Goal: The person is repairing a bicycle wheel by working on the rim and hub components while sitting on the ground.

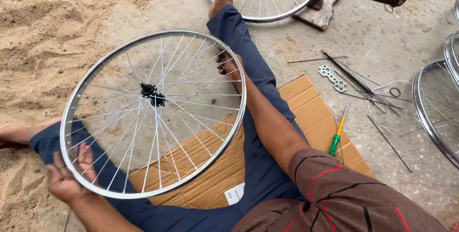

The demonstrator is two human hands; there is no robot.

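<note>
Left hand (67,179) has its fingers (86,158) curled over the near-left rim of the bike wheel (153,112), gripping it. Right hand (230,67) is across on the far-right rim, fingers closed around it, partly hidden behind the spokes. So the wheel sits tilted between both hands, above the lap, hub (153,94) about midway between them. Cardboard sheet (306,112) underneath, a green-handled screwdriver (337,134) and loose spokes (358,83) off right on the concrete floor (382,36).

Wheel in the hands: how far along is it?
Done: the wheel looks fully laced, spokes running from hub to rim. In hand: left hand and right hand grip opposite sides of the rim. Left: loose spokes, a flat wrench and a screwdriver lie unused.
</note>
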